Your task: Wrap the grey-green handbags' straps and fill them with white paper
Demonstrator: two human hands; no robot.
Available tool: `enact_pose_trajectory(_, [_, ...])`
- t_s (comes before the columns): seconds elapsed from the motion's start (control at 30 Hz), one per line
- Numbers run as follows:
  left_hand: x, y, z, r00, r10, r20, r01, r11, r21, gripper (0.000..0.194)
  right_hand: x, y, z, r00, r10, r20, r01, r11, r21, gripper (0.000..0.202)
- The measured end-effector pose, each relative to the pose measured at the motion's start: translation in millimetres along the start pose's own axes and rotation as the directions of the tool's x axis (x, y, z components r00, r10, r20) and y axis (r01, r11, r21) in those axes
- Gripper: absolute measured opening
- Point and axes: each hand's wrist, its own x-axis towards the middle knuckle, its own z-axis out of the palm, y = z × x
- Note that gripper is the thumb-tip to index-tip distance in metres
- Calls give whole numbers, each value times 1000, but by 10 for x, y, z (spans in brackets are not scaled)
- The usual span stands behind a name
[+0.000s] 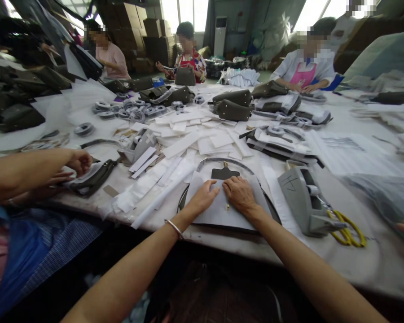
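A dark handbag lies flat at the table's front edge, with a white sheet (208, 214) over its body. Its dark flap tab (225, 173) with a gold clasp and its curved wrapped handle (244, 166) show beyond the sheet. My left hand (204, 196) rests on the left part of the sheet, fingers slightly apart and holding nothing. Flat on the sheet to the right lies my right hand (239, 192), its fingertips near the tab. A small gold piece (228, 207) shows between my wrists.
A grey tape dispenser (299, 197) and yellow-handled scissors (352, 229) are at the right. White card strips (188, 141) cover the middle. Another dispenser (143, 143) stands to the left. A neighbour's hand (81, 162) works over a dark bag (99, 179); people sit across the table.
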Motion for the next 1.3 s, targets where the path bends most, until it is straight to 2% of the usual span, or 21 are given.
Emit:
enact_pose_trajectory(0.1, [215,34,-247,995,-4,97,-5,995,97,32,-1,22,20,999,12,-46,-12,1000,-12,26])
enact_pose_trajectory(0.17, [312,80,-304,993,-10,118,-10,985,172,22,-3,29,24,998,21,-59,-22,1000,-21,26])
enact_pose_trajectory(0.23, [332,134,-259,997,-16,77,-3,969,249,23,-12,32,21,998,26,-61,-27,999,-23,27])
enact_pose_trajectory(0.37, [209,167,7,996,41,-83,-8,930,366,26,-22,34,0,997,64,-37,-65,998,-27,29])
enact_pose_trajectory(0.53, [152,-5,223,929,240,-283,-81,876,476,22,-1,60,-22,996,75,45,-75,997,-18,36])
enact_pose_trajectory(0.73, [243,-120,265,908,277,-315,-107,879,465,30,39,101,-44,979,127,160,-129,992,4,45])
enact_pose_trajectory(0.9, [249,-112,257,908,262,-326,-108,900,423,32,92,114,-69,938,250,242,-264,964,30,54])
enact_pose_trajectory(0.97, [245,-104,250,912,252,-324,-102,904,416,33,97,122,-42,923,315,220,-336,940,64,49])
enact_pose_trajectory(1.03, [243,-101,247,914,253,-317,-106,904,414,34,89,141,12,925,359,123,-375,915,149,39])
enact_pose_trajectory(1.1, [246,-103,252,916,254,-310,-111,904,412,34,79,171,84,937,348,-27,-332,912,241,40])
enact_pose_trajectory(1.17, [251,-110,261,916,252,-312,-111,906,407,34,80,206,155,942,309,-130,-258,916,306,51])
enact_pose_trajectory(1.3, [259,-114,264,909,249,-333,-110,917,384,34,130,262,219,937,336,-97,-254,845,470,64])
